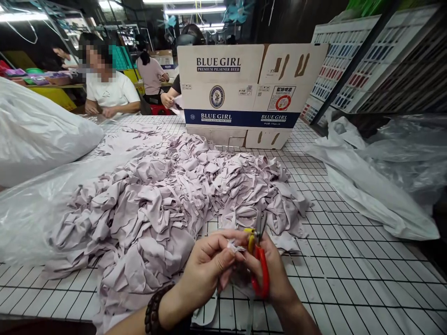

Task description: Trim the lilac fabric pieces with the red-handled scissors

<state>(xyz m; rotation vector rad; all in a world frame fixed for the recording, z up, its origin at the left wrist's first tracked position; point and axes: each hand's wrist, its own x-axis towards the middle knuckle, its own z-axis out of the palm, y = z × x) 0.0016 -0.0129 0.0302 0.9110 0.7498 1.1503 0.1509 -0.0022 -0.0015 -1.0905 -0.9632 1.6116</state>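
Observation:
My left hand (209, 260), with a dark beaded bracelet (153, 309) on its wrist, pinches a small crumpled bit of pale fabric (235, 247) between thumb and fingers. Close beside it, my right hand (274, 265) holds red-handled scissors (262, 274), their blades pointing up and away from me. Something yellow (250, 235) sits by the blades; its kind is unclear. The fingertips of both hands nearly meet around the fabric, and part of the right fingers is hidden. Just beyond lies a big heap of pale lilac fabric pieces (157, 209).
A Blue Girl beer carton (240, 100) stands behind the heap on the grid-patterned table (349, 279). White plastic bags lie at the left (42, 130) and right (370, 177). Stacked crates (352, 56) rise at the back right. Other people (113, 90) work across the table and farther back.

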